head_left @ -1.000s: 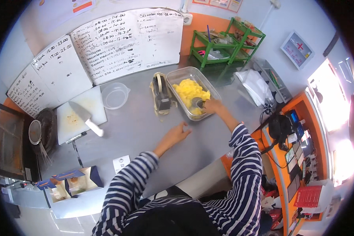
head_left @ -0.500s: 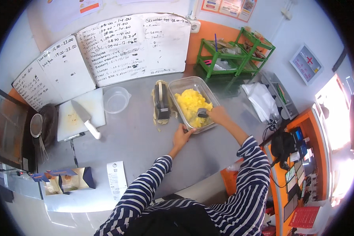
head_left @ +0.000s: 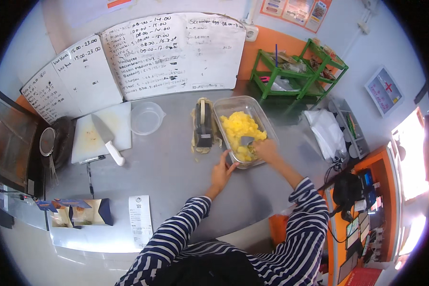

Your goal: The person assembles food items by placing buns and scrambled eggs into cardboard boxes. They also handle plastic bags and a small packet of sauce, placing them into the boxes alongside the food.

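Note:
A clear rectangular food container [head_left: 270,120] holds a lumpy yellow heap that looks like scrambled egg [head_left: 243,125]. My left hand [head_left: 221,172] grips the container's near left corner. Inside the container, my right hand [head_left: 266,149] is closed around the handle of a small grey utensil, perhaps a spoon or scoop [head_left: 246,140]. Its head rests against the egg, and its handle is mostly hidden by my fingers. Just left of the container stands a black tape dispenser [head_left: 204,125].
A kitchen knife [head_left: 107,139] lies on a white cutting board [head_left: 83,150], beside a clear round tub [head_left: 146,118]. Green tiered racks [head_left: 291,71] stand at the back right, with white plastic bags [head_left: 325,133] nearer. A paper receipt [head_left: 139,217] and small food boxes [head_left: 88,213] line the front left.
The utensil's head has turned and its grey face now shows. My right hand has come lower in the container. The whole view has shifted slightly; my left hand still holds the corner.

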Tool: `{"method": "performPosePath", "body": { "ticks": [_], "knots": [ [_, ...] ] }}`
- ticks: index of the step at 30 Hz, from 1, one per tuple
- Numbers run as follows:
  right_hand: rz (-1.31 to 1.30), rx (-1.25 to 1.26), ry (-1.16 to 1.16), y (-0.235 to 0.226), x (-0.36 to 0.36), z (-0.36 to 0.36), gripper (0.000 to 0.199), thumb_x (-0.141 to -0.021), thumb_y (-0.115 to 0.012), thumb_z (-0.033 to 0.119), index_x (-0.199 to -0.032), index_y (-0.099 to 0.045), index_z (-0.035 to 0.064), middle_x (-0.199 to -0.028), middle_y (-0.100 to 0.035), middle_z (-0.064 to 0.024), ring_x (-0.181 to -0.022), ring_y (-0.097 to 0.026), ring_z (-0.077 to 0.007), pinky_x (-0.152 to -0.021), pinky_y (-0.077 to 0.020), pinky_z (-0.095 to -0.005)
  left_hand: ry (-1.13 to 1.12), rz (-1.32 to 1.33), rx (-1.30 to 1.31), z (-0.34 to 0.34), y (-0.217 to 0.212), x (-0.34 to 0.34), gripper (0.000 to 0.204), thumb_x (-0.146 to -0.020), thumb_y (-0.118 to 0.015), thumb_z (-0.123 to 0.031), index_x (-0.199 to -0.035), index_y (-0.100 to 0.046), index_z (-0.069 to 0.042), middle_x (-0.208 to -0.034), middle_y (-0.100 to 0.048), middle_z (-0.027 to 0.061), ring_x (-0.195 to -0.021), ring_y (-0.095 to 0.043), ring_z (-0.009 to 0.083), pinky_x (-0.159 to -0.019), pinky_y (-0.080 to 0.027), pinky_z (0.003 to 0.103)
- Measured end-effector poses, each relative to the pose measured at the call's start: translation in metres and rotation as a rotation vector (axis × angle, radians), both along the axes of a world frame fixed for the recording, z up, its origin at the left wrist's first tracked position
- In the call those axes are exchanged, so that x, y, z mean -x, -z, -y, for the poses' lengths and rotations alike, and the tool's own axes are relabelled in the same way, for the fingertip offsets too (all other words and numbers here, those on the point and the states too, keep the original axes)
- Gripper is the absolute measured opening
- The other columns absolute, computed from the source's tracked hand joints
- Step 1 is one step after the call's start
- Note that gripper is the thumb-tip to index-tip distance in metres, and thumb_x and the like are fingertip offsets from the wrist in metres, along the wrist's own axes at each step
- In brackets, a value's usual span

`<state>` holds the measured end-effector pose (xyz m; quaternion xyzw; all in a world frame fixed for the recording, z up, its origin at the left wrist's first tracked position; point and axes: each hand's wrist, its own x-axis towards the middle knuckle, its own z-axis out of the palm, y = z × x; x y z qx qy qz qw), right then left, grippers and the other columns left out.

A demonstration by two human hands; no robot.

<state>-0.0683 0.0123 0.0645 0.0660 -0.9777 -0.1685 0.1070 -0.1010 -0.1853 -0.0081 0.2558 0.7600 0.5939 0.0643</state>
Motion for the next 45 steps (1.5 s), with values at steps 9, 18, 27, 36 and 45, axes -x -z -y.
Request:
{"method": "performPosePath", "body": {
  "ticks": [9, 18, 27, 36, 45],
  "knots": [
    [0.028, 0.173, 0.153, -0.017, -0.030, -0.006, 0.011, -0.076, -0.055, 0.026, -0.080, -0.059, 0.0171, -0.055, -0.056, -0.0076, -0.050, -0.057, -0.0235, -0.043, -0.0412, -0.0376, 0.326, -0.855, 0.345, -0.014, -0.064, 0.021, 0.066, -0.066, -0.065, -0.043, -0.120, -0.044, -0.012, -0.122, -0.035, 0.0146, -0.110, -0.037, 0.0261, -0.090, -0.030, 0.040],
    [-0.136, 0.297, 0.225, 0.014, -0.021, -0.012, 0.010, -0.075, -0.055, 0.024, -0.077, -0.058, 0.0150, -0.057, -0.057, -0.0073, -0.051, -0.056, -0.0260, -0.044, -0.0429, -0.0374, 0.840, -1.320, 0.532, -0.028, -0.050, 0.085, 0.053, -0.065, -0.060, -0.042, -0.097, -0.055, -0.001, -0.110, -0.047, 0.0083, -0.114, -0.037, 0.0221, -0.101, -0.024, 0.036],
    [-0.190, 0.414, 0.328, 0.016, -0.031, -0.009, 0.012, -0.074, -0.056, 0.021, -0.083, -0.062, 0.0172, -0.061, -0.059, -0.0095, -0.054, -0.058, -0.0274, -0.046, -0.0440, -0.0384, 0.506, -1.417, 0.495, -0.019, -0.059, 0.065, 0.013, -0.069, -0.056, -0.024, -0.079, -0.054, -0.016, -0.084, -0.049, -0.0042, -0.094, -0.043, 0.0104, -0.077, -0.032, 0.041],
    [-0.067, 0.277, 0.245, 0.008, -0.026, -0.015, 0.015, -0.071, -0.055, 0.019, -0.083, -0.063, 0.0169, -0.062, -0.059, -0.0063, -0.055, -0.058, -0.0246, -0.047, -0.0437, -0.0378, 0.480, -0.978, 0.245, 0.005, -0.068, 0.067, 0.046, -0.064, -0.062, -0.046, -0.098, -0.059, -0.016, -0.096, -0.042, 0.0067, -0.097, -0.039, 0.0211, -0.080, -0.029, 0.049],
    [0.187, 0.406, 0.068, -0.011, -0.007, 0.045, 0.009, -0.068, -0.054, 0.015, -0.073, -0.061, 0.0112, -0.062, -0.059, -0.0079, -0.058, -0.058, -0.0232, -0.049, -0.0413, -0.0364, -0.018, -0.225, -0.113, 0.013, -0.025, 0.037, 0.062, -0.051, -0.077, -0.031, -0.104, -0.054, -0.008, -0.096, -0.040, 0.0117, -0.091, -0.042, 0.0272, -0.074, -0.038, 0.034]
  ]
}}
